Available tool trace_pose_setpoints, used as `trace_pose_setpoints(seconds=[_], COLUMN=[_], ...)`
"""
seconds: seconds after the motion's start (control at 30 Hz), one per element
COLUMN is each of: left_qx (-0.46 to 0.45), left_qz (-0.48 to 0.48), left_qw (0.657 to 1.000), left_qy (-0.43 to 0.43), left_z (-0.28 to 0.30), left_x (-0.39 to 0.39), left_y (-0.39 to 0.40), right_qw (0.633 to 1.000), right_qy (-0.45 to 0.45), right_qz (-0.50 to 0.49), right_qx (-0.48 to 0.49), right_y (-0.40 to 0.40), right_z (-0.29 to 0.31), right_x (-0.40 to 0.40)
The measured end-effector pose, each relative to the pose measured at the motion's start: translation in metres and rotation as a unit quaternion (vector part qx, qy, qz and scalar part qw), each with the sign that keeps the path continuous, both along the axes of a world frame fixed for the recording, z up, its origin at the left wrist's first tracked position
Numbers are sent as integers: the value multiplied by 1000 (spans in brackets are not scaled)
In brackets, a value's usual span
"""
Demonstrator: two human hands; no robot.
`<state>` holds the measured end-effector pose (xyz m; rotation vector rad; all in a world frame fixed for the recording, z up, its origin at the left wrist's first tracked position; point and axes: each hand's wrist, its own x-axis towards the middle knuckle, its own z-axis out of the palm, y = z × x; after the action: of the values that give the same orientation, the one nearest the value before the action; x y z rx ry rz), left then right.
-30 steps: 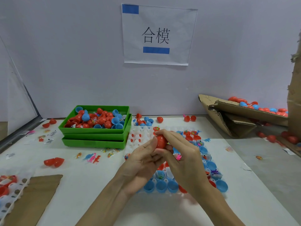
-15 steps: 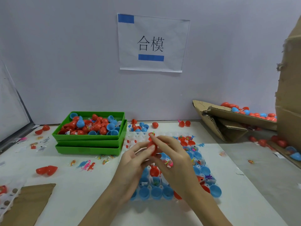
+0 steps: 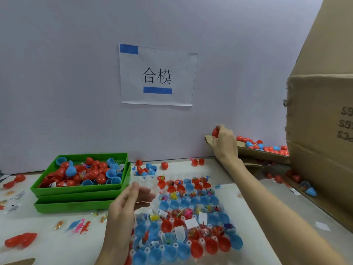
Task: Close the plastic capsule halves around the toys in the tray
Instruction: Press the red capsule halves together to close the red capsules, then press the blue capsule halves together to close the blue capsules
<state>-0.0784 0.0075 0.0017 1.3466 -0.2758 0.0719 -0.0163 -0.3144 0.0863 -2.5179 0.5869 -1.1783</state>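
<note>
Right-hand fingers [image 3: 222,131] curled round a smooth red plastic capsule [image 3: 215,132]; left-hand fingers [image 3: 133,192] straight, relaxed, empty.

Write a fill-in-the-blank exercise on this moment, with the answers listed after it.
1. The right hand grips a capsule coloured ____.
2. The left hand holds ____.
3. The stacked bins left of the tray are coloured ____.
4. The right hand is raised near the ____ box of capsules.

Answers: red; nothing; green; cardboard
</note>
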Motion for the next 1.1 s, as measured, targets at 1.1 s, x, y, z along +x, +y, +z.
trace_pose_setpoints(seconds=[1.1], left_qx=[456], left_qz=[135], left_qw=[840], left_qy=[-261], left_z=[-11], left_x=[5], left_y=[13], right_qw=[926], right_qy=[196], right_qz=[319], right_qx=[-49], right_y=[128], right_z=[-95], right_x=[-98])
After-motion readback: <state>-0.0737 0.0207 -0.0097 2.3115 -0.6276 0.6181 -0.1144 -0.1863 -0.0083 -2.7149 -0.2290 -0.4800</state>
